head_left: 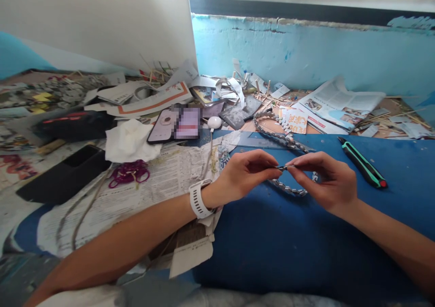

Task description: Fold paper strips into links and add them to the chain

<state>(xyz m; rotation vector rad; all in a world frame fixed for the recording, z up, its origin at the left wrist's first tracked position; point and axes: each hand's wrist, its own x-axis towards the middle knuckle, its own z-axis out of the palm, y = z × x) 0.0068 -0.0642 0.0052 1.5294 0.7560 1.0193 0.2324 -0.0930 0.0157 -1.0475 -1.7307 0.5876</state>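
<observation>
Both hands meet over the blue tabletop (258, 252), fingertips pinched together. Between them is a small, narrow dark-and-white folded piece (283, 168), perhaps of paper. My left hand (243, 175) grips one end of it and my right hand (326, 182) the other. Behind and below the fingers, a braided chain of folded paper links (288, 190) lies in loops on the table and runs up toward the back. Whether the pinched piece is joined to this chain, I cannot tell. A clear ruler (256, 142) rests flat beyond my left hand.
Right of my hands lies a black and green utility knife (363, 163). On the left are a phone (163, 124), crumpled tissue (131, 139), purple cord (129, 174), a black case (63, 174) and spread newspaper (170, 171). Paper scraps, thin sticks and a folded newspaper (335, 105) line the back wall.
</observation>
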